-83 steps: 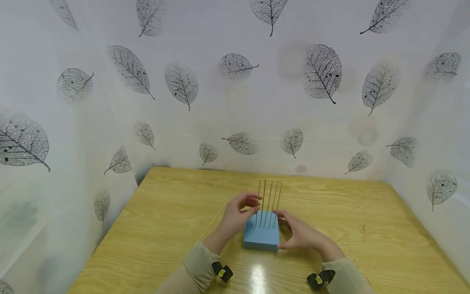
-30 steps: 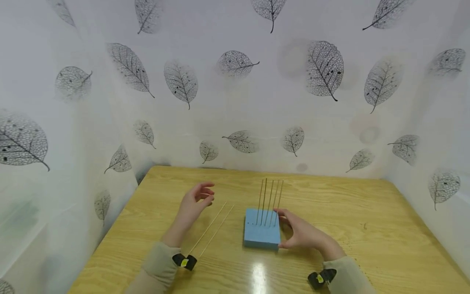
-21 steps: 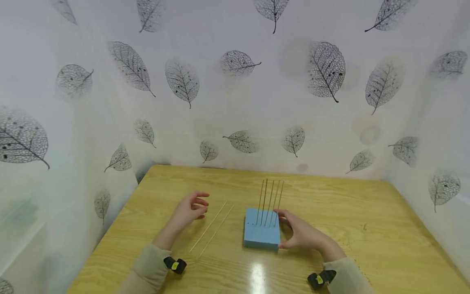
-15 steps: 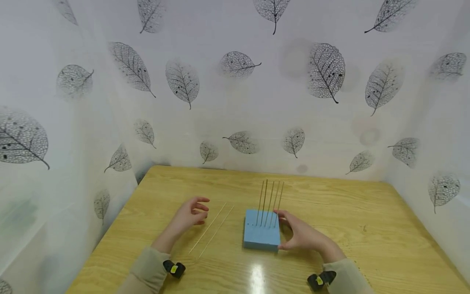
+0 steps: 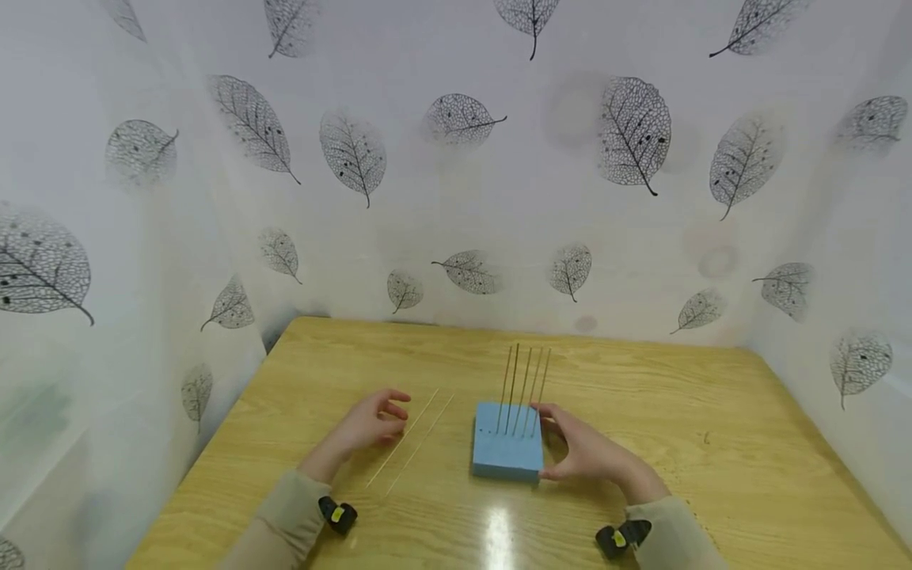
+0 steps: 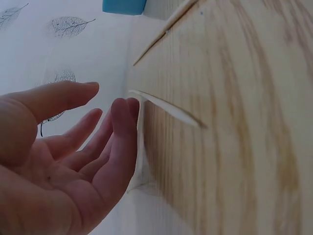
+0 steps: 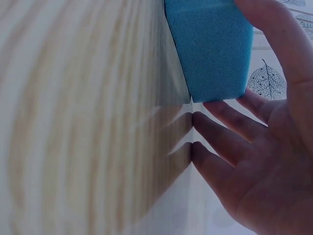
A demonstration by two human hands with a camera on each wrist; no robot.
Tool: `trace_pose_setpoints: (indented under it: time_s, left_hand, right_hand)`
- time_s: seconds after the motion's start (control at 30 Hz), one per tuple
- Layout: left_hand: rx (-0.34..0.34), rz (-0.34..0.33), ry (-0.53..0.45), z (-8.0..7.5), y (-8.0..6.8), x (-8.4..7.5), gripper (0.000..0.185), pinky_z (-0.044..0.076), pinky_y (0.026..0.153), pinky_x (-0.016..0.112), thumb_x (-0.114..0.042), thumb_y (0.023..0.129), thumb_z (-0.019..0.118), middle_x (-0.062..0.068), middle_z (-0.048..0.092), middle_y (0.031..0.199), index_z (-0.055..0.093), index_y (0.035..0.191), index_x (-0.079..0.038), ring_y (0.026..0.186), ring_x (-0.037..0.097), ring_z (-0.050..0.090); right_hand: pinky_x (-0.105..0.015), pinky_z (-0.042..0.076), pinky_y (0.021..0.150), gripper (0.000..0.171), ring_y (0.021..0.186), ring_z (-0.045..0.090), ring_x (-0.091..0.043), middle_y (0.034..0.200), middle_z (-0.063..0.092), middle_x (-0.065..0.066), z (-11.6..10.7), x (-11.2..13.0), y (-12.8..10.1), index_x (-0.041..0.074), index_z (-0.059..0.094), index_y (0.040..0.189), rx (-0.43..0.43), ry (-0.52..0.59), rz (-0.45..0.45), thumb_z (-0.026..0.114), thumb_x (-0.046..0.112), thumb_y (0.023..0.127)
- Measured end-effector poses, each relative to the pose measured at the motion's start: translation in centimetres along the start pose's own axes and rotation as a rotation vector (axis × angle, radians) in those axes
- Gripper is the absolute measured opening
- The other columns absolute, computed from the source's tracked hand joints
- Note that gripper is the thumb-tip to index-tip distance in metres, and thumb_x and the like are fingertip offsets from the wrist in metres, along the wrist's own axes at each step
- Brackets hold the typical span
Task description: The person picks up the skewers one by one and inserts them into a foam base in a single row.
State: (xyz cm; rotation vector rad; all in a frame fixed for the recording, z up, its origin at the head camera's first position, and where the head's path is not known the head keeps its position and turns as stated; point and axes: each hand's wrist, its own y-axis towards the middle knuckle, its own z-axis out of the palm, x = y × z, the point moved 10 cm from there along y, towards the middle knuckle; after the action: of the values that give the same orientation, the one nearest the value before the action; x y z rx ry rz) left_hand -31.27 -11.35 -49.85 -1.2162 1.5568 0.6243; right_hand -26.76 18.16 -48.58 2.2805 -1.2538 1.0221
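Just right of our left hand [image 5: 370,423], which is hovering loosely open and holding nothing, two loose skewers [image 5: 412,442] are lying on the bench [image 5: 712,459] with long axes running near-left to far-right, while our right hand [image 5: 587,453] is bracing the blue foam block [image 5: 507,453] with relaxed fingers.

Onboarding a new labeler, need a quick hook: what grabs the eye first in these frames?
The blue foam block at mid-table, with thin sticks standing upright in a row along its far edge. The right hand rests against the block's right side, thumb over its top edge; the left hand lies open beside two loose sticks flat on the table. Behind, leaf-print sheets wall in the scene.
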Motion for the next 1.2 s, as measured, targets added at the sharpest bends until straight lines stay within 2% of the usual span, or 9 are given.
trace_pose_setpoints:
  time_s: [0.27,0.57,0.8,1.0,1.2]
  left_hand:
    - [0.074,0.011,0.044,0.6,0.1,-0.1,0.051,0.059,0.069,0.035,0.001,0.087,0.067,0.024,0.063,0.111,0.049,0.134,0.006,0.088,0.020,0.066]
    - [0.053,0.016,0.117,0.8,0.7,0.3,0.054,0.057,0.062,0.030,0.003,0.078,0.074,0.017,0.064,0.106,0.055,0.128,0.004,0.083,0.016,0.066]
    - [0.067,0.077,0.160,0.9,0.8,0.2,0.056,0.057,0.060,0.028,0.007,0.075,0.077,0.016,0.062,0.103,0.055,0.126,0.005,0.075,0.014,0.065]
    - [0.067,0.121,0.201,1.0,0.8,-0.2,0.056,0.056,0.058,0.026,0.012,0.072,0.075,0.014,0.062,0.100,0.057,0.124,0.005,0.070,0.012,0.062]
    - [0.066,0.149,0.229,1.1,0.7,-0.7,0.056,0.053,0.057,0.024,0.015,0.069,0.068,0.014,0.062,0.098,0.057,0.122,0.007,0.069,0.013,0.061]
  right_hand:
    - [-0.057,0.034,0.112,0.105,0.139,0.042,-0.040,0.157,0.034,-0.018,0.1,-0.3,0.1,0.004,0.026,0.153,0.002,-0.014,0.022,0.086,0.035,0.074]
    - [-0.057,0.035,0.112,0.105,0.138,0.044,-0.040,0.155,0.037,-0.020,0.1,-0.3,0.1,0.001,0.026,0.153,-0.004,-0.024,0.012,0.086,0.034,0.074]
    - [-0.059,0.033,0.112,0.104,0.138,0.044,-0.039,0.156,0.036,-0.019,0.1,-0.3,0.0,0.001,0.027,0.152,-0.009,-0.017,0.015,0.087,0.033,0.073]
    - [-0.059,0.033,0.112,0.104,0.138,0.043,-0.040,0.156,0.035,-0.019,0.1,-0.3,0.0,0.001,0.027,0.152,-0.008,-0.017,0.012,0.087,0.033,0.073]
    - [-0.059,0.033,0.112,0.104,0.138,0.044,-0.040,0.155,0.036,-0.020,0.1,-0.2,-0.1,0.001,0.027,0.152,-0.006,-0.012,0.014,0.087,0.033,0.073]
